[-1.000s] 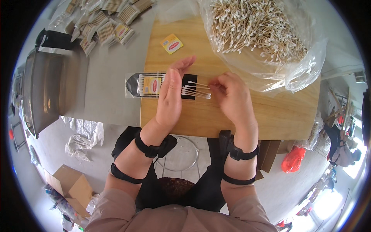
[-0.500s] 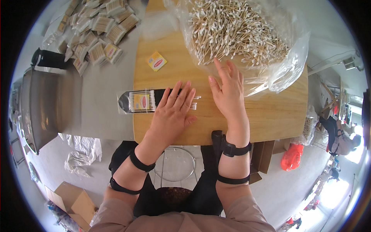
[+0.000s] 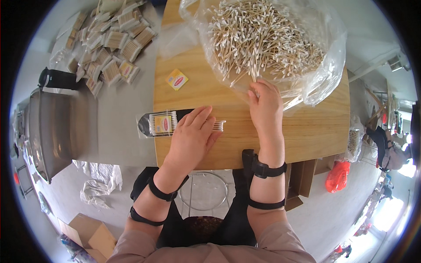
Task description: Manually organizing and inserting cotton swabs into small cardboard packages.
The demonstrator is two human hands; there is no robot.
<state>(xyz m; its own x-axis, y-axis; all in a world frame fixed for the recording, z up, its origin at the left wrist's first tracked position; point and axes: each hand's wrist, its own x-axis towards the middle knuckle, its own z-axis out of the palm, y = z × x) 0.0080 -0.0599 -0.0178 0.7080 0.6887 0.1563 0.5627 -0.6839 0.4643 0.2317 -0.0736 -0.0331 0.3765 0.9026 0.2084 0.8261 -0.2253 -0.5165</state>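
Observation:
My left hand (image 3: 189, 136) rests over a flat black holder (image 3: 144, 125), its fingers bent round a small bunch of cotton swabs (image 3: 219, 126) whose tips stick out to the right. The holder's left end carries a clear sleeve with a row of swabs and a yellow label card (image 3: 164, 124); my palm hides its middle. At the near edge of a big clear plastic bag (image 3: 324, 83), my right hand (image 3: 266, 103) pinches a few wooden cotton swabs between thumb and fingers. A large loose heap of cotton swabs (image 3: 267, 39) fills the bag.
A loose yellow card (image 3: 177, 79) lies on the wooden board (image 3: 302, 131). Many filled swab packs (image 3: 116, 40) are piled on the grey tabletop at far left, near a black cylinder (image 3: 57, 79) and a grey metal bin (image 3: 50, 131). Cardboard boxes (image 3: 90, 232) stand below.
My right hand has closed from spread fingers into a pinch on swabs at the bag's edge. My left hand has gone from lying flat to bending its fingers round the swab ends.

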